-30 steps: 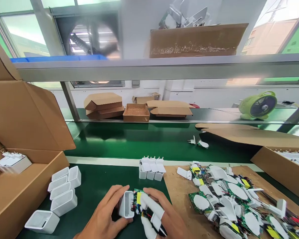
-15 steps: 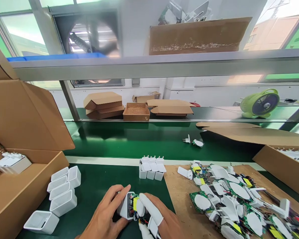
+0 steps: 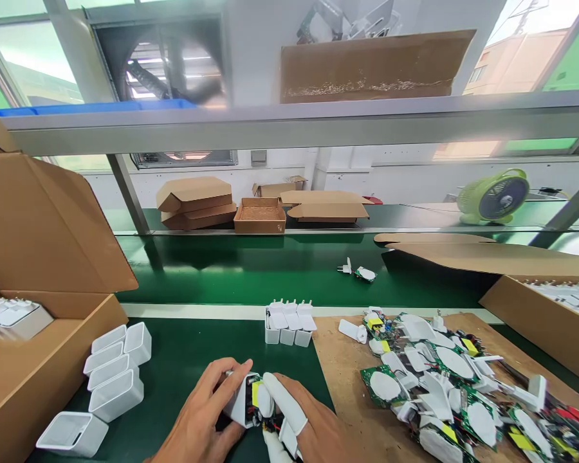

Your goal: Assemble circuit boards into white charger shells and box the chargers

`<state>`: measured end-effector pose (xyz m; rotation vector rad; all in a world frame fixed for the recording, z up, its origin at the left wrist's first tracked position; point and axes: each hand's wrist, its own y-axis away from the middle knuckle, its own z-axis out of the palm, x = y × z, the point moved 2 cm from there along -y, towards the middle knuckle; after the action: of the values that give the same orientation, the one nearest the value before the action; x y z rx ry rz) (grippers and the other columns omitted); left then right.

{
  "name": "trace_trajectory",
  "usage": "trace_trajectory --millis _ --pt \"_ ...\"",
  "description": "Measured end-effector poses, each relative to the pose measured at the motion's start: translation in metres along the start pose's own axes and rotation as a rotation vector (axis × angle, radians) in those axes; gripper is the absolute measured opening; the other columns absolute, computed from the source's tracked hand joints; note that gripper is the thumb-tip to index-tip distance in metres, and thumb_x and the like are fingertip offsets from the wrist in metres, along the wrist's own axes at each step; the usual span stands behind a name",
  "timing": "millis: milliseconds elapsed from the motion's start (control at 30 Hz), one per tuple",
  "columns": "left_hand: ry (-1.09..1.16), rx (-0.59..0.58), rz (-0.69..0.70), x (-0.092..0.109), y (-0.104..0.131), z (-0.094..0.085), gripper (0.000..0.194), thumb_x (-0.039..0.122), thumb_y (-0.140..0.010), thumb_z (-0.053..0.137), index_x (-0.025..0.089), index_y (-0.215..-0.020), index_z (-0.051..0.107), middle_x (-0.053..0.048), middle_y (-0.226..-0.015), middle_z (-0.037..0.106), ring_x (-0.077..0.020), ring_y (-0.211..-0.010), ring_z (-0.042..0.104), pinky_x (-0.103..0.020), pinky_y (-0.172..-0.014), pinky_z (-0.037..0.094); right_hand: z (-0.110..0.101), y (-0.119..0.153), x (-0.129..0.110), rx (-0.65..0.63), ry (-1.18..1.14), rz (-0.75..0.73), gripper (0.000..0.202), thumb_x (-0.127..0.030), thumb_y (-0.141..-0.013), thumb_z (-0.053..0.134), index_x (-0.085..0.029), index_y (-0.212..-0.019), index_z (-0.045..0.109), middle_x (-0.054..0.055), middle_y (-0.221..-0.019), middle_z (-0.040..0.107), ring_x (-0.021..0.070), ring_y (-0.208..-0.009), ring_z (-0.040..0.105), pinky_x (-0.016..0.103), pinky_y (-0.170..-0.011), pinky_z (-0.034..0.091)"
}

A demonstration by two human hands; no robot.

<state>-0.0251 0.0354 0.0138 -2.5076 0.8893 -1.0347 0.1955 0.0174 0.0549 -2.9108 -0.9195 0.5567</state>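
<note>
My left hand (image 3: 197, 411) grips a white plastic charger housing (image 3: 236, 404), tilted with its open end facing right. My right hand (image 3: 316, 424), with white covers on its thumb and index finger, holds a circuit board assembly (image 3: 265, 402) at that opening. A yellow component and a round white pad show on the assembly. How far its front edge is inside the housing is hidden by my fingers. A white flat piece (image 3: 289, 438) hangs below my right index finger. Beyond my hands stands a row of filled white housings (image 3: 289, 321) with plug pins up.
At left, several white housings (image 3: 116, 382) lie beside an open cardboard box (image 3: 84, 341). To the right, a pile of circuit boards and white plug parts (image 3: 444, 386) covers a brown board (image 3: 338, 366). Another carton (image 3: 535, 328) of chargers stands behind. Overhead runs a metal shelf (image 3: 289, 125).
The view has shifted slightly to the right. Both hands keep their grips, and the circuit board assembly stays at the housing's opening with little visible movement.
</note>
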Motion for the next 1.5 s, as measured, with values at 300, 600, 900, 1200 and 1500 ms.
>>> trace_trajectory --millis 300,600,900,1200,1500 --pt "0.024 -0.048 -0.023 0.0 0.001 -0.001 0.074 0.008 -0.098 0.053 0.036 -0.162 0.03 -0.013 -0.139 0.047 -0.0245 -0.117 0.063 -0.037 -0.098 0.059 -0.009 0.001 -0.002 0.023 -0.059 0.001 0.084 -0.003 -0.065 0.057 -0.005 -0.149 0.056 0.017 -0.151 0.06 0.0302 -0.122 0.071 0.036 -0.114 0.052" --pt "0.037 -0.039 -0.002 0.002 -0.002 -0.001 0.077 0.004 -0.095 0.051 0.036 -0.162 0.03 -0.013 -0.137 0.046 -0.0238 -0.113 0.062 -0.037 -0.095 0.059 -0.003 0.001 -0.001 0.054 -0.03 -0.078 0.076 -0.004 -0.067 0.053 -0.002 -0.143 0.057 0.023 -0.152 0.057 0.0327 -0.125 0.069 0.04 -0.111 0.056" --pt "0.067 -0.027 -0.014 0.006 -0.003 -0.002 0.077 0.004 -0.095 0.05 0.038 -0.161 0.03 -0.012 -0.137 0.045 -0.0248 -0.115 0.062 -0.038 -0.096 0.059 -0.012 0.004 -0.008 0.183 -0.004 -0.133 0.064 -0.005 -0.082 0.046 -0.004 -0.146 0.049 0.022 -0.145 0.062 0.031 -0.133 0.063 0.041 -0.109 0.057" --pt "0.075 -0.039 -0.02 0.006 -0.002 -0.001 0.076 0.004 -0.096 0.05 0.038 -0.162 0.03 -0.011 -0.138 0.046 -0.0253 -0.118 0.06 -0.04 -0.098 0.056 -0.007 0.006 -0.003 0.081 -0.062 -0.092 0.075 -0.001 -0.076 0.051 -0.01 -0.15 0.047 0.02 -0.153 0.056 0.0302 -0.137 0.059 0.04 -0.115 0.052" --pt "0.123 -0.044 -0.01 0.007 -0.004 0.003 0.077 0.006 -0.096 0.055 0.037 -0.162 0.031 -0.012 -0.139 0.047 -0.0258 -0.122 0.06 -0.036 -0.098 0.058 -0.002 0.002 -0.002 0.181 -0.099 -0.133 0.073 -0.004 -0.077 0.051 -0.01 -0.15 0.048 0.022 -0.147 0.061 0.032 -0.135 0.061 0.044 -0.11 0.057"
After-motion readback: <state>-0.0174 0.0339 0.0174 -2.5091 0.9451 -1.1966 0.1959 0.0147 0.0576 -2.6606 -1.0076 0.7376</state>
